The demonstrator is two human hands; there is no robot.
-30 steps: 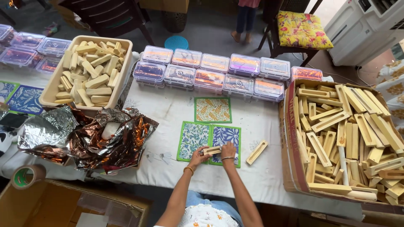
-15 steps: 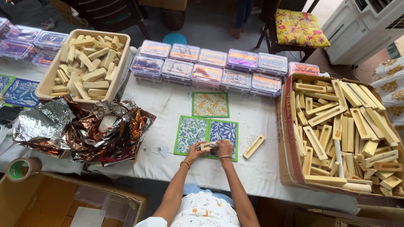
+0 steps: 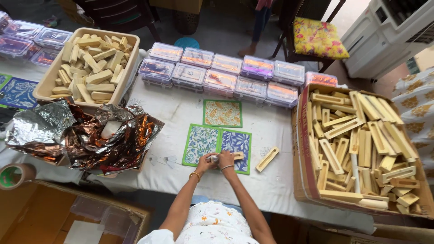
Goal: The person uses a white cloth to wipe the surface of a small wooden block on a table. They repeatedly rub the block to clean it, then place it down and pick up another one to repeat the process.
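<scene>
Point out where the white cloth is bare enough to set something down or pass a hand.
Bare cloth lies between the loose wooden piece and the cardboard box, and between the crumpled foil and the patterned cards. The back row of clear lidded boxes is packed, as is the spot around both hands.

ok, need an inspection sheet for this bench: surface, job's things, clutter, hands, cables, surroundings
Surface: table under white cloth.
Job's things: small wooden piece and a pale bit held over three patterned cards; another wooden piece lies beside.
Clutter: crumpled foil, tray of pale bars, clear lidded boxes, cardboard box of wooden frames, tape roll.
Hands: left hand and right hand together on the piece.
Cables: nothing seen.
Surroundings: chair with yellow cushion, another person's legs.
</scene>
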